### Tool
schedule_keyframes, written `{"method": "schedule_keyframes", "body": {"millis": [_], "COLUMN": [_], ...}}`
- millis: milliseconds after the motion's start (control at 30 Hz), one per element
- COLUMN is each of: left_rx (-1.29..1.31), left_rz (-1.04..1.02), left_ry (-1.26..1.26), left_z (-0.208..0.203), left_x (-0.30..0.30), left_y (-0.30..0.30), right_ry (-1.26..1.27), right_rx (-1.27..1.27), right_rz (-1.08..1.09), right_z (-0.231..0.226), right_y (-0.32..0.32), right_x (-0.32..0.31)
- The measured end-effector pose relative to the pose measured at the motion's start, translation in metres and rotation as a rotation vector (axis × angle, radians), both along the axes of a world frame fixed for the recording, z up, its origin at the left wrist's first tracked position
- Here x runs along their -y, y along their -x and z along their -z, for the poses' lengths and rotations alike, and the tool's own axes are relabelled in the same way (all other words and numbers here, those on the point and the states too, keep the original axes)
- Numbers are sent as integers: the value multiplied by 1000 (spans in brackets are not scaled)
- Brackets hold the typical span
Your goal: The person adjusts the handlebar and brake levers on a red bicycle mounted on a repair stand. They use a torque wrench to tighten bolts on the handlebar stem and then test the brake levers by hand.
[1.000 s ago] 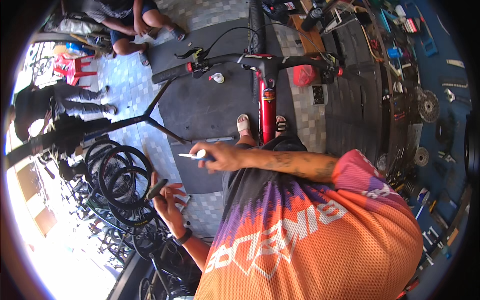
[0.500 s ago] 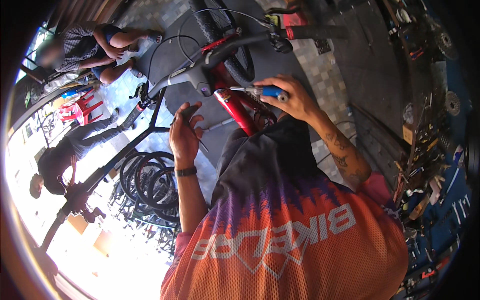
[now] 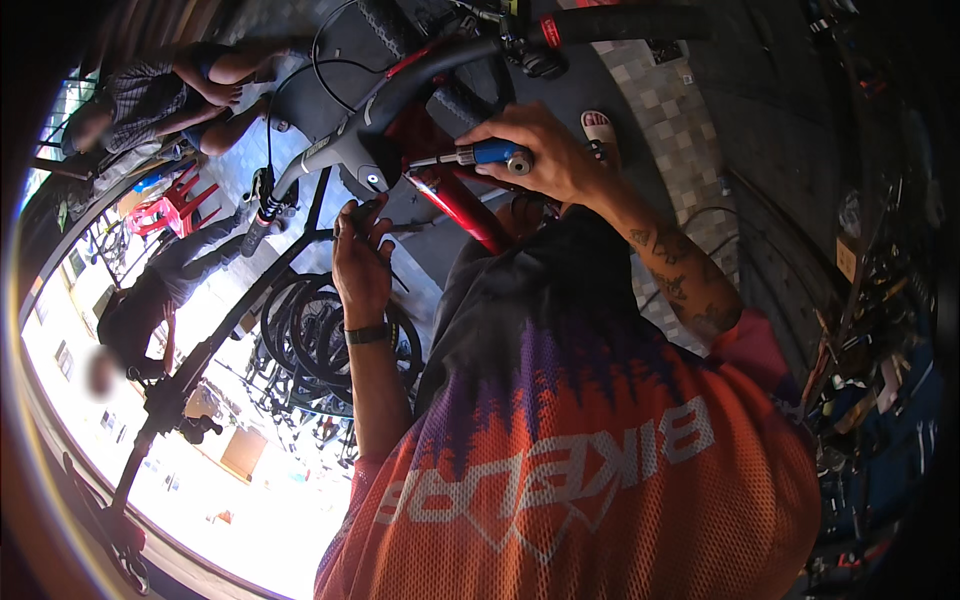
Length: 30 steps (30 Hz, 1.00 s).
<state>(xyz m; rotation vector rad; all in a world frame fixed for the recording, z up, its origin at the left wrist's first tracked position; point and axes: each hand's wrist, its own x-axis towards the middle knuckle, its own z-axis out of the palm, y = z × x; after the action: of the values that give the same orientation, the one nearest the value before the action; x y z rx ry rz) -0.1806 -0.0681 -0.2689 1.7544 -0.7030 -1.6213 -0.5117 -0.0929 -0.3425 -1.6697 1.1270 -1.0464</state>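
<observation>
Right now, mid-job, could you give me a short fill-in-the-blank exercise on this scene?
1. The right hand grips a tool whose handle is mostly ____ in colour.
2. The dark wristband is on the person's ____ wrist.
3. The bike frame, where it shows just below the tool's shaft, is coloured ____.

Missing words: blue; left; red.

Premises: bicycle repair workshop, one room, open to bright daylight on the left. Evidence: one bicycle with red frame (image 3: pixel 462 212), fork and handlebar; one blue-handled driver (image 3: pixel 492 152), in use position at the frame; one black work stand (image 3: pixel 238 318); a cluster of bicycle wheels (image 3: pixel 312 325); assorted tools (image 3: pixel 925 440), indistinct, along the right; floor (image 3: pixel 662 112), patterned tile.
</observation>
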Motion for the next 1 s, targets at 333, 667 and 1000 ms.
{"method": "schedule_keyframes", "body": {"millis": [333, 667, 1000], "left_rx": [231, 250, -240], "left_rz": [313, 185, -383], "left_ry": [-24, 174, 149], "left_z": [-11, 4, 23], "left_x": [-12, -25, -7], "left_y": [23, 22, 45], "right_ry": [-62, 173, -311], "right_rx": [14, -103, -30], "right_rz": [-218, -257, 213], "right_z": [-11, -8, -4], "right_y": [20, 25, 27], "right_x": [35, 56, 29]}}
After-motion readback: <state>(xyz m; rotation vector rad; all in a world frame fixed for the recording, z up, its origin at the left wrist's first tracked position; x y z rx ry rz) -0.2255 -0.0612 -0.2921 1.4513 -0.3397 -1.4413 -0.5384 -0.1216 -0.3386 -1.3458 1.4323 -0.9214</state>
